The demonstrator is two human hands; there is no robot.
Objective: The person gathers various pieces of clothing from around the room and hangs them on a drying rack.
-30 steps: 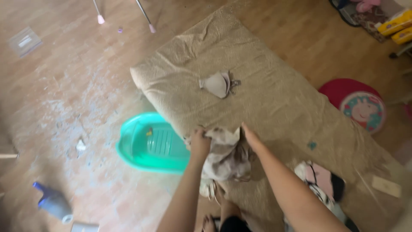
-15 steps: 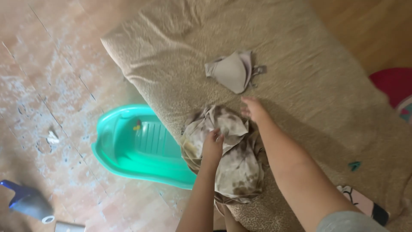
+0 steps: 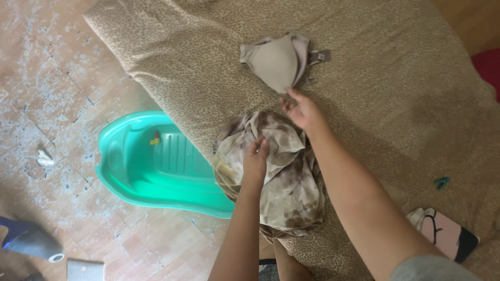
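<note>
Clutching blotchy tan garment (image 3: 284,177) on mattress (image 3: 385,104): left hand (image 3: 256,157) grip closed on it; right hand (image 3: 301,110) open beside grey bra (image 3: 276,62)

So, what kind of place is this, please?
Most likely a room in a home. A mattress in a leopard-print cover lies on a worn tiled floor, with a green plastic baby bathtub beside it. The left hand rests on a crumpled tie-dye garment.

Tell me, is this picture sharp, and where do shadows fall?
Head view: soft, slightly smeary overall, with even daylight and no glare; the right hand and forearm cast a faint shadow on the tan mattress; the left hand presses the blotchy cloth, its folds shaded.
</note>
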